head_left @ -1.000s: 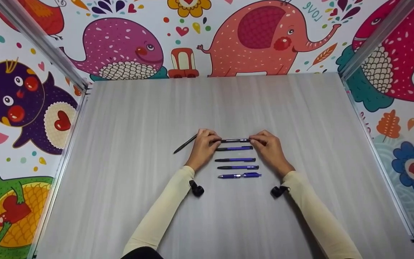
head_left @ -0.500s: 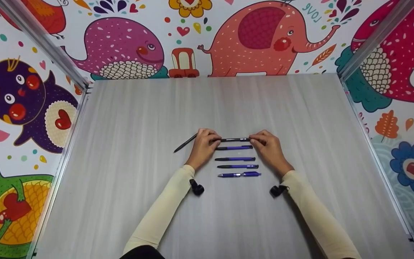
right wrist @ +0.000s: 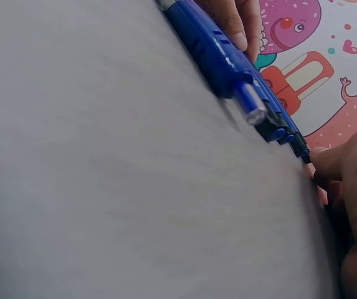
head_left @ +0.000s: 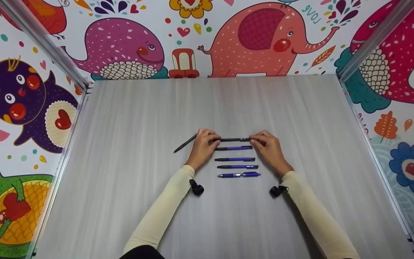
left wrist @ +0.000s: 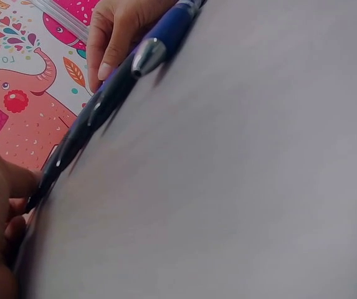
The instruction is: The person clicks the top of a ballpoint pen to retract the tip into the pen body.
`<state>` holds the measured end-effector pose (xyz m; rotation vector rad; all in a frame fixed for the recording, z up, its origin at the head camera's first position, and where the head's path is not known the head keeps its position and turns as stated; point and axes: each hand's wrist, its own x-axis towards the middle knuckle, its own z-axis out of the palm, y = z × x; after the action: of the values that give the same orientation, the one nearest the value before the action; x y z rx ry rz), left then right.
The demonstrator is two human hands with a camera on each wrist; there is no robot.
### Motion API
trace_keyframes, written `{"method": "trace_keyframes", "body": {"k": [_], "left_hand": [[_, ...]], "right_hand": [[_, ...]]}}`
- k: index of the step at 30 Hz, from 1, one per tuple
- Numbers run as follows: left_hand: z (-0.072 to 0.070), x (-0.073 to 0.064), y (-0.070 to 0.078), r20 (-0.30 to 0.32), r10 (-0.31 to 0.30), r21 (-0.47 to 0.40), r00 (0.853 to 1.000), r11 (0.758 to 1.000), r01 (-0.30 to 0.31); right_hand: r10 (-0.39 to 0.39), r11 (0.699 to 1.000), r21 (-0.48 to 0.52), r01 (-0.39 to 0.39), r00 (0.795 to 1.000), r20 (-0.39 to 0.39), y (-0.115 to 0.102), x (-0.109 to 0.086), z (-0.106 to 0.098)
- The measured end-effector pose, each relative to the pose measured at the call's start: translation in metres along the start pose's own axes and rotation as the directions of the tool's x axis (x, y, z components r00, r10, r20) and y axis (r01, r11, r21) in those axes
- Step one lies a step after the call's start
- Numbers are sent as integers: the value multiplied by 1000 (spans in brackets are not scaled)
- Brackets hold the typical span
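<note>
In the head view, a black pen (head_left: pixel 235 139) lies crosswise at the far end of a column of pens. My left hand (head_left: pixel 204 144) pinches its left end between thumb and fingers. At the other end, the thumb and fingertips of my right hand (head_left: pixel 270 149) pinch it too. Just nearer lies a blue pen with a black grip (head_left: pixel 239 148), followed by two similar pens, one in the middle (head_left: pixel 235 159) and one below it (head_left: pixel 238 167). Closest to the body is a blue pen with a silver tip (head_left: pixel 239 175), large in the left wrist view.
Another black pen (head_left: pixel 185 144) lies slanted to the left of my left hand, its upper end hidden behind the fingers. Walls printed with cartoon animals and metal corner posts (head_left: pixel 379 39) border the grey table (head_left: pixel 138 115) at the back and sides.
</note>
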<state>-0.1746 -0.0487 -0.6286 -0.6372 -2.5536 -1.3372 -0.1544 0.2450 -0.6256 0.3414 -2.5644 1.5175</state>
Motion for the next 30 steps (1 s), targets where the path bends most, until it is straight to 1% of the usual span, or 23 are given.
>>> {"method": "trace_keyframes", "body": {"k": [3,6,10,13,15,17,21,25,30], "left_hand": [[0,1,0,-3,1,-25,1000,1000,-1],[-2,2,-1,-18,7,-73,1000,997,-8],[-3,0,-8,-54,9,-130,999,991,-16],[-8,-4,-5,-71,12,-139,997,990,-22],[-15,-6,2,-76,10,-136,997,991,-21],[-23,-9,10,-76,3,-123,997,992,-12],[-37,-14,20,-80,-22,-94,997,996,14],[-48,-20,23,-114,-31,-77,993,997,22],[-59,-29,20,-154,-42,-57,987,998,34]], "right_hand": [[24,999,44,-22,999,-28,-1,0,-1],[52,995,94,-46,996,-71,-6,2,-2],[70,989,136,-58,994,-87,-16,5,-1],[68,986,156,-55,995,-77,-26,7,2],[60,987,153,-48,995,-76,-33,9,4],[47,990,135,-38,997,-64,-39,12,7],[26,994,107,-23,999,-22,-49,19,14],[-1,996,91,-1,1000,21,-58,26,25],[-18,997,81,13,998,66,-67,32,42]]}}
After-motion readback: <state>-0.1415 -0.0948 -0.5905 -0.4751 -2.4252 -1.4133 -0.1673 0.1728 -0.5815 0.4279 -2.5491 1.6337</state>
